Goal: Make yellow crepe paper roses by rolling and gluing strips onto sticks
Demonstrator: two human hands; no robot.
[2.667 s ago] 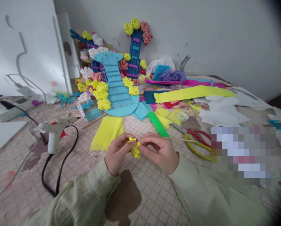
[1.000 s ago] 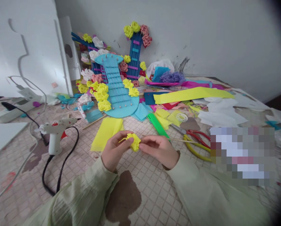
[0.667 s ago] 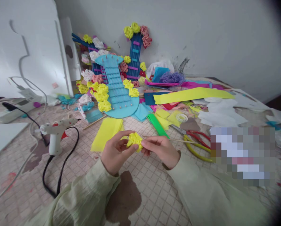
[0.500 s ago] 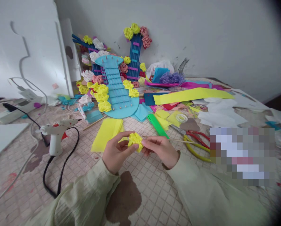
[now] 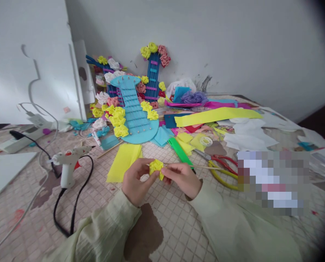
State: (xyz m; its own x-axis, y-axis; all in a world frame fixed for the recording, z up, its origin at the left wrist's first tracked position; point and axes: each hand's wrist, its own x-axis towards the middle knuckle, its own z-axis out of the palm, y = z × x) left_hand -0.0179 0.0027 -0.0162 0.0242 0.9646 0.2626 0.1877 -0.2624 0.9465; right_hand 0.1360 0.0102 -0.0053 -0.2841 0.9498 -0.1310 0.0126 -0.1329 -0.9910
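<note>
A crumpled yellow paper flower (image 5: 156,167) is pinched between the thumb and fingers of my left hand (image 5: 136,182). My right hand (image 5: 183,179) is closed around a thin wooden stick (image 5: 207,167), with its thumb and fingertips against the flower's right edge. The stick sticks out to the right past my knuckles; its inner end is hidden by the fingers and petals. Just behind my left hand lie yellow paper sheets (image 5: 123,162). Beyond my right hand is a green cutter (image 5: 179,150).
A white glue gun (image 5: 68,165) with a black cord stands at left. Behind my hands leans a light-blue guitar-like board (image 5: 135,109) with yellow flowers. Scissors (image 5: 224,163), a tape roll (image 5: 205,141) and a yellow paper strip (image 5: 219,115) lie to the right.
The view has tilted up slightly, so the table things sit lower in the picture. The flower has turned a little in my fingers; both hands keep their hold.
</note>
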